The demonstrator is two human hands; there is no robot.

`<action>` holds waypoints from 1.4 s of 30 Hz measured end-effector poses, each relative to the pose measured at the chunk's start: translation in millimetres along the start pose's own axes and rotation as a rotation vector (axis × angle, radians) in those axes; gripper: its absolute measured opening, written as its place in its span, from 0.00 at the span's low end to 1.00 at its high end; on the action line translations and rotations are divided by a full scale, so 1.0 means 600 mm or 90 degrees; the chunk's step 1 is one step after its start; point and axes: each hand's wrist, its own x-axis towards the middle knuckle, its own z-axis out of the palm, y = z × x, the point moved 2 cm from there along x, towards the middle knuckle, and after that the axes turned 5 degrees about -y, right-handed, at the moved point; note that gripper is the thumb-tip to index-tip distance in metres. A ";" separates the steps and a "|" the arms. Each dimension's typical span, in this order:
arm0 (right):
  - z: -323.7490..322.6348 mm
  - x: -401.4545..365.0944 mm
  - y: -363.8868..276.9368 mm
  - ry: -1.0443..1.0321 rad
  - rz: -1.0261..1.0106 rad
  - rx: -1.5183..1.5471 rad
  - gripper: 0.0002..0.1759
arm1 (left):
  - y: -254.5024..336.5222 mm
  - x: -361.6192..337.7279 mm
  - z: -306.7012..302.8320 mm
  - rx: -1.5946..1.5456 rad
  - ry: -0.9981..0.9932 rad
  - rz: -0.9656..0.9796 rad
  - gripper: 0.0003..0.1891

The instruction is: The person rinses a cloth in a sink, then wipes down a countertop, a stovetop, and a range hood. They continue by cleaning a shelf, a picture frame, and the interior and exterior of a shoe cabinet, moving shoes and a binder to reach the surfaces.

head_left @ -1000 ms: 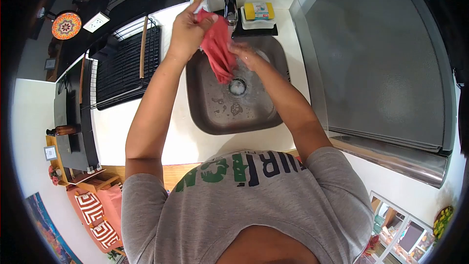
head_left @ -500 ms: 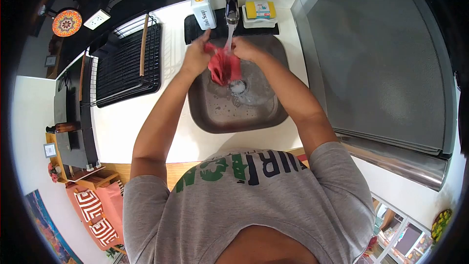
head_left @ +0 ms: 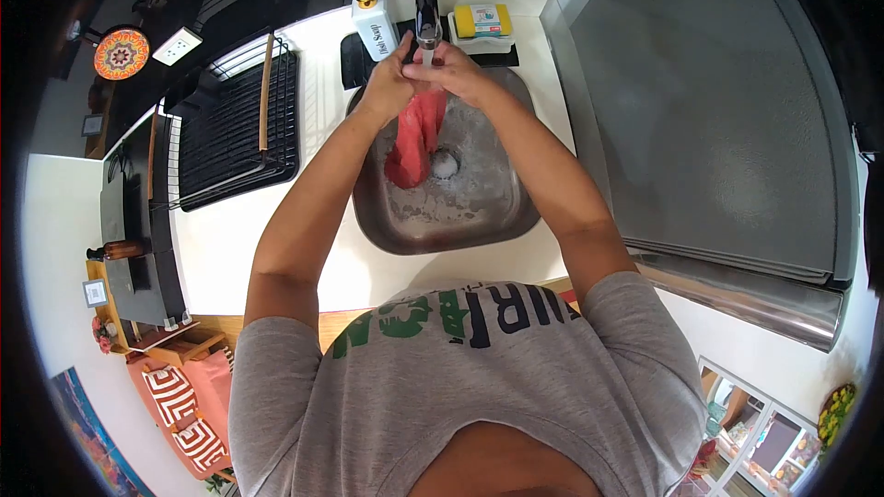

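Note:
Both my hands meet just under the faucet [head_left: 427, 29] at the back of the steel sink [head_left: 479, 212]. A wet red cloth [head_left: 419, 133] hangs down from them, its lower end touching the basin left of the drain [head_left: 445, 164]. My left hand [head_left: 391, 87] is closed around the cloth's upper part, its thumb pointing up. My right hand [head_left: 451, 74] overlaps it, fingers curled over the same end of the cloth. Water from the spout runs onto the hands.
A white dish soap bottle [head_left: 375, 28] stands behind the sink on the left. A yellow sponge pack [head_left: 482, 20] rests on a white holder to the right. The black dish rack [head_left: 239, 124] is on the left counter, with a large grey surface [head_left: 709, 120] at the right.
My hands were apart, with the cloth bunched between them. Now they are together under the faucet, and the cloth hangs longer into the sink.

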 end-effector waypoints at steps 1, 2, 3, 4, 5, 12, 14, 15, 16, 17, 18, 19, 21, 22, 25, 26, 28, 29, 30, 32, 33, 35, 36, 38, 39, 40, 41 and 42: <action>0.004 -0.004 0.012 0.025 -0.012 0.116 0.17 | 0.012 -0.001 -0.002 -0.043 0.017 0.039 0.44; 0.006 -0.010 0.022 0.026 -0.012 0.117 0.17 | 0.023 -0.002 -0.003 -0.042 0.016 0.038 0.44; 0.008 -0.017 0.033 0.013 -0.013 0.239 0.19 | 0.036 -0.005 -0.008 -0.038 0.045 0.059 0.42; 0.009 -0.023 0.044 0.000 -0.013 0.361 0.22 | 0.061 -0.013 -0.011 -0.034 0.075 0.079 0.40; 0.008 -0.028 0.059 0.000 -0.011 0.363 0.22 | 0.104 -0.027 -0.014 -0.017 0.114 0.072 0.36; -0.003 -0.057 0.200 0.068 0.197 0.125 0.21 | 0.247 -0.074 -0.047 -0.147 0.230 0.107 0.30; -0.002 -0.059 0.204 0.110 0.216 0.108 0.18 | 0.230 -0.074 -0.059 -0.149 0.231 0.122 0.29; -0.002 -0.057 0.205 0.113 0.197 0.145 0.16 | 0.218 -0.076 -0.061 -0.132 0.225 0.114 0.29; -0.003 -0.058 0.207 0.118 0.179 0.182 0.14 | 0.201 -0.078 -0.060 -0.116 0.217 0.106 0.30; -0.009 -0.048 0.211 0.121 0.181 0.181 0.14 | 0.174 -0.076 -0.056 -0.094 0.217 0.102 0.30; -0.017 -0.028 0.208 0.098 0.106 -0.064 0.13 | 0.146 -0.081 -0.050 -0.061 0.197 0.073 0.31; -0.018 -0.014 0.205 0.072 0.029 -0.308 0.14 | 0.112 -0.084 -0.045 0.061 0.172 0.030 0.32; -0.016 0.001 0.167 0.037 0.040 -0.320 0.12 | 0.015 -0.087 -0.032 0.212 0.121 -0.034 0.38; -0.015 0.008 0.145 -0.002 0.049 -0.332 0.10 | -0.024 -0.086 -0.025 0.240 0.096 -0.057 0.43; -0.018 0.021 0.110 -0.026 0.050 -0.314 0.14 | -0.043 -0.103 0.000 0.352 -0.070 -0.280 0.53; -0.019 0.021 0.095 -0.026 0.050 -0.315 0.14 | -0.034 -0.099 0.005 0.351 -0.071 -0.280 0.53; -0.015 0.023 0.070 -0.053 0.021 -0.314 0.17 | -0.013 -0.086 0.006 0.526 -0.066 -0.345 0.59; -0.017 0.028 0.072 -0.053 0.021 -0.314 0.17 | -0.003 -0.078 0.005 0.526 -0.066 -0.345 0.59; -0.018 0.037 0.074 -0.079 0.004 -0.357 0.13 | 0.011 -0.066 0.006 0.434 -0.049 -0.240 0.58; -0.014 0.033 0.047 -0.105 -0.014 -0.400 0.09 | 0.009 -0.042 0.001 0.342 -0.034 -0.135 0.58; -0.013 0.023 0.017 -0.097 -0.011 -0.381 0.09 | 0.000 -0.029 -0.002 0.305 -0.018 -0.085 0.56; -0.009 0.014 -0.003 -0.089 -0.009 -0.360 0.09 | 0.017 -0.023 0.001 0.298 0.039 -0.023 0.51; -0.009 0.012 -0.004 -0.070 0.004 -0.217 0.13 | 0.025 -0.019 0.000 0.298 0.037 -0.023 0.51; -0.005 0.006 -0.001 -0.049 0.017 -0.072 0.17 | 0.044 -0.017 -0.002 0.267 0.079 0.016 0.49; -0.002 0.002 0.000 -0.013 -0.008 0.050 0.17 | 0.035 -0.009 -0.008 0.210 0.084 0.041 0.47; -0.001 -0.003 0.003 0.023 -0.032 0.173 0.17 | 0.039 -0.008 -0.015 0.210 0.083 0.040 0.47; -0.001 -0.012 0.003 -0.012 -0.003 0.160 0.21 | 0.045 -0.008 -0.024 0.169 0.113 0.070 0.46; -0.002 -0.015 0.012 -0.010 -0.002 0.162 0.21 | 0.052 -0.006 -0.032 0.127 0.144 0.100 0.45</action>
